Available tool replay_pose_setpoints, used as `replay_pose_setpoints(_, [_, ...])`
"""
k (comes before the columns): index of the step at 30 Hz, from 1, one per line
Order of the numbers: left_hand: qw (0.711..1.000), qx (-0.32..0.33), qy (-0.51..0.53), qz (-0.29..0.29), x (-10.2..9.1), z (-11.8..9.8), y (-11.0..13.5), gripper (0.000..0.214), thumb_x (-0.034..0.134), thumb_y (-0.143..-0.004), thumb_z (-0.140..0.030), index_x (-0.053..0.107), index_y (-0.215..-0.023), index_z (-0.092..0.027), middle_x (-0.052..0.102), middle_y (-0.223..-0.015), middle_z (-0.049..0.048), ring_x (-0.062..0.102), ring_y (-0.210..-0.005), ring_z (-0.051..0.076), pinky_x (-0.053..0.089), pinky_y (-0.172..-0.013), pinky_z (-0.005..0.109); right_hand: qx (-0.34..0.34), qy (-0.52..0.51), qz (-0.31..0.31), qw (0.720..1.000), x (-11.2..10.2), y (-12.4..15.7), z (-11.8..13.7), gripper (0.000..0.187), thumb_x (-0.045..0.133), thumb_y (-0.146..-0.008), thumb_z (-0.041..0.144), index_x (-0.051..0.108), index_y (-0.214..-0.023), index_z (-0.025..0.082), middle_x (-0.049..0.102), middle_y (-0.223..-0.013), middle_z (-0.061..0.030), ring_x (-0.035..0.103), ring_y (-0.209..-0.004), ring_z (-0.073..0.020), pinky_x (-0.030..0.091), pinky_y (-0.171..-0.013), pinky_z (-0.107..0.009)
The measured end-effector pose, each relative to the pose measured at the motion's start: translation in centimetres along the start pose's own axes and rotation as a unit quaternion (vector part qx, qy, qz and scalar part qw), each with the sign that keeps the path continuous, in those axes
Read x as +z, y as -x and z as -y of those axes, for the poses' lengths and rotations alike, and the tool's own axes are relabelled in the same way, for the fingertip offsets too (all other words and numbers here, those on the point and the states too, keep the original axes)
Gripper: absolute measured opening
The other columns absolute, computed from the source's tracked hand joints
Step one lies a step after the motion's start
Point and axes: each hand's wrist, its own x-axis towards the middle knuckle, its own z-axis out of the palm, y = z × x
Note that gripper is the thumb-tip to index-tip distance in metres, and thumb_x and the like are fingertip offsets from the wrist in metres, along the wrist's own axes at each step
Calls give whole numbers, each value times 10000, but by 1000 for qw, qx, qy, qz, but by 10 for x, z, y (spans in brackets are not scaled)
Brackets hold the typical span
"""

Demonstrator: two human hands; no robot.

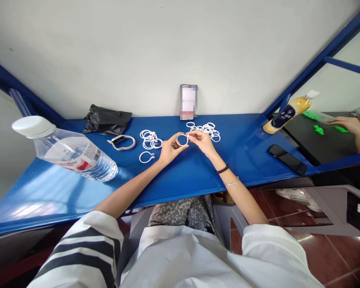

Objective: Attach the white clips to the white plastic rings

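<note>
Both my hands hold one white plastic ring (182, 139) just above the blue table (198, 176). My left hand (170, 149) pinches the ring's left side, fingers closed. My right hand (201, 141) pinches its right side, fingers closed too. A pile of several white rings (209, 130) lies just behind my right hand. Another cluster of linked rings (151, 139) lies to the left of my left hand, with a single open ring (147, 157) in front of it.
A clear water bottle (69, 152) lies at the left. A watch (122, 142) and a black bag (106, 120) sit behind it. A juice bottle (289, 112) and a dark phone (286, 159) are at the right. Another person's hand (348, 124) rests on the neighbouring desk.
</note>
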Motion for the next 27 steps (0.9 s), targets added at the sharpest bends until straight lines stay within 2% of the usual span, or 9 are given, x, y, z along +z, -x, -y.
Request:
replay_pose_setpoints(11, [1000, -7, 6, 3, 0, 0, 1, 560, 764, -720, -434, 624, -1181, -148, 545, -593, -38, 461, -477, 76, 411, -473, 192, -3, 30, -7, 1000, -2, -2, -3, 301, 725, -746, 475, 733, -871, 201, 725, -896, -51, 663, -833, -193, 522, -772, -326])
replay_pose_setpoints(22, [1000, 9, -25, 10, 0, -2, 1, 460, 729, -746, -459, 640, -1077, -152, 561, -612, -27, 459, -461, 71, 408, -453, 186, -10, 48, -6, 999, -2, -1, -2, 307, 712, -757, 493, 713, -840, 197, 718, -869, -49, 658, -816, -191, 516, -771, -329])
replay_pose_setpoints(27, [999, -21, -10, 25, 0, 1, 0, 509, 681, -793, -466, 592, -1176, -144, 568, -637, -24, 516, -492, 88, 449, -484, 195, -6, 53, -4, 999, 2, 0, 1, 331, 712, -746, 514, 697, -812, 190, 703, -822, -46, 637, -758, -177, 508, -737, -322])
